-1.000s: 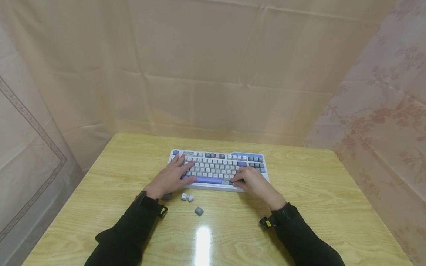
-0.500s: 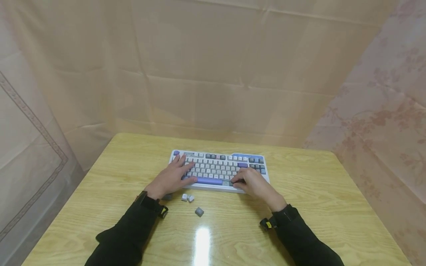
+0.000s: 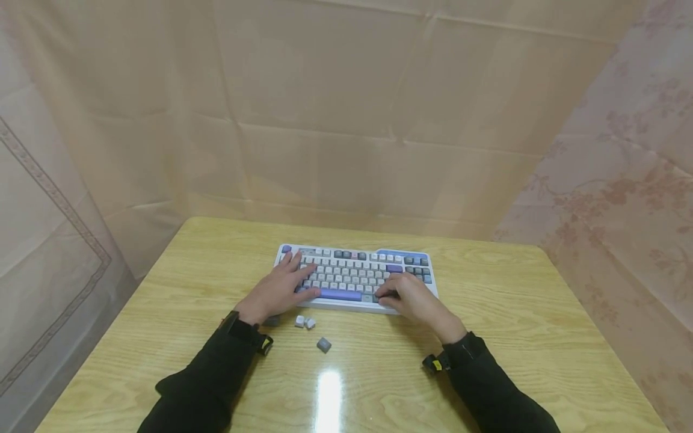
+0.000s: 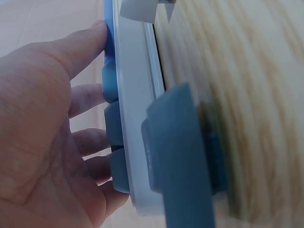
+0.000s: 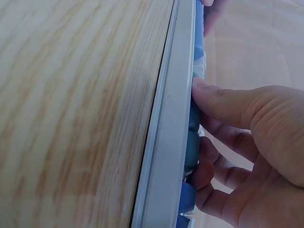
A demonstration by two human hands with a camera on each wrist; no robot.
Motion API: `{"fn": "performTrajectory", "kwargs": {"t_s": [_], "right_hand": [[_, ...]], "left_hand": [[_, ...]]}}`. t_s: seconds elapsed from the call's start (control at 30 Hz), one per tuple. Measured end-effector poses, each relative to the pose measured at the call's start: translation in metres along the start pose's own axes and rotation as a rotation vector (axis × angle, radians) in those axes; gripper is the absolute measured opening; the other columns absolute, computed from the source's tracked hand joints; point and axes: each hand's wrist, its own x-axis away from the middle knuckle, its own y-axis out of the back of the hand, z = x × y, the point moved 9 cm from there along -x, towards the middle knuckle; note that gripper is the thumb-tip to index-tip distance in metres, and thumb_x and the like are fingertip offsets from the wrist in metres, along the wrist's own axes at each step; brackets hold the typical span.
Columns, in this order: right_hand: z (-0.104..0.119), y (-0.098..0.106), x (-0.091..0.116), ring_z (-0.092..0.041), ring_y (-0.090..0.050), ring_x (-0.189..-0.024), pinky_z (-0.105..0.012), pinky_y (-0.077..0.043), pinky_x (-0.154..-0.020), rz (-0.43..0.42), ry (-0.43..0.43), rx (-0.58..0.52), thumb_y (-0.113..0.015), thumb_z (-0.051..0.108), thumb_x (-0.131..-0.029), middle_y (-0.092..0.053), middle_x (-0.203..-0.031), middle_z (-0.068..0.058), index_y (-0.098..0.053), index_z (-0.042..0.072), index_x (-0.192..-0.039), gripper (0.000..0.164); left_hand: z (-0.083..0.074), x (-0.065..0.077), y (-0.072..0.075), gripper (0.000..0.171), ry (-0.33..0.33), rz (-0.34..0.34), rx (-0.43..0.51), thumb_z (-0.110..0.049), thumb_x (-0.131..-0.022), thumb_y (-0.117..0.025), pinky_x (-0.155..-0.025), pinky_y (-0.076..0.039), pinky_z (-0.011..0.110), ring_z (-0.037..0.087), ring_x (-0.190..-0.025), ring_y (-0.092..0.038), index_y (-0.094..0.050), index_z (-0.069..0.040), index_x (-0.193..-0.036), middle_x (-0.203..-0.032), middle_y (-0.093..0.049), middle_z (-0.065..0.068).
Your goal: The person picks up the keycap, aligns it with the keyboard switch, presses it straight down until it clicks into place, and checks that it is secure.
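Note:
A white keyboard (image 3: pixel 346 278) with grey, white and purple keys lies on the table. My left hand (image 3: pixel 277 288) rests on its left end with fingers spread. The thumb lies by the purple space bar (image 3: pixel 340 294). At the lower right of the keys, my right hand (image 3: pixel 414 296) has curled fingers and pinches a dark keycap (image 5: pixel 195 116) in the bottom row, the thumb on its front side. The fingers partly hide that keycap. In front of the keyboard lie two small white keycaps (image 3: pixel 300 321) and a grey keycap (image 3: pixel 323 344).
A dark grey keycap (image 3: pixel 272 320) lies beside my left wrist. The wooden table (image 3: pixel 520 337) extends on both sides and in front of the keyboard. A beige cloth (image 3: pixel 325 120) hangs behind the table, with patterned cloths at the left and right.

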Motion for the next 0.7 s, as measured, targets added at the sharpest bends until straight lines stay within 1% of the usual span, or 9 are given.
{"fn": "performTrajectory", "kwargs": {"t_s": [0.13, 0.37, 0.6, 0.7], "right_hand": [[-0.001, -0.0007, -0.0001, -0.015, -0.067, -0.089, -0.033, -0.056, -0.08, 0.007, -0.004, 0.008, -0.08, 0.009, -0.087, -0.073, -0.094, 0.003, -0.08, 0.01, -0.098, 0.011], [0.0003, 0.0002, -0.0002, -0.017, -0.068, -0.089, -0.034, -0.056, -0.08, 0.004, -0.006, 0.006, -0.081, 0.008, -0.087, -0.074, -0.093, 0.002, -0.08, 0.009, -0.097, 0.011], [-0.001, 0.001, -0.0007, -0.014, -0.065, -0.088, -0.034, -0.054, -0.079, 0.011, -0.043, 0.043, -0.082, 0.014, -0.087, -0.073, -0.093, 0.004, -0.08, 0.011, -0.099, 0.013], [0.0007, 0.0018, -0.0007, -0.013, -0.064, -0.087, -0.033, -0.054, -0.078, 0.016, -0.039, 0.047, -0.083, 0.017, -0.086, -0.071, -0.092, 0.005, -0.08, 0.01, -0.099, 0.015]], "left_hand": [[0.0003, -0.0003, -0.0006, 0.07, 0.002, 0.002, 0.006, -0.053, -0.1, -0.058, -0.119, -0.018, 0.06, 0.046, -0.152, -0.007, -0.046, -0.007, -0.153, -0.163, -0.02, 0.028], [-0.0023, 0.0007, 0.0013, 0.069, -0.032, -0.018, 0.021, -0.049, -0.101, -0.059, -0.118, -0.02, 0.061, 0.05, -0.15, -0.009, -0.047, -0.003, -0.151, -0.161, -0.022, 0.032], [-0.0029, 0.0014, 0.0015, 0.069, -0.033, -0.013, 0.024, -0.048, -0.101, -0.059, -0.118, -0.02, 0.061, 0.05, -0.15, -0.009, -0.047, -0.003, -0.151, -0.161, -0.023, 0.032], [-0.0033, 0.0019, 0.0017, 0.069, -0.032, -0.011, 0.029, -0.048, -0.101, -0.059, -0.118, -0.019, 0.061, 0.05, -0.15, -0.009, -0.047, -0.003, -0.151, -0.161, -0.023, 0.032]]}}
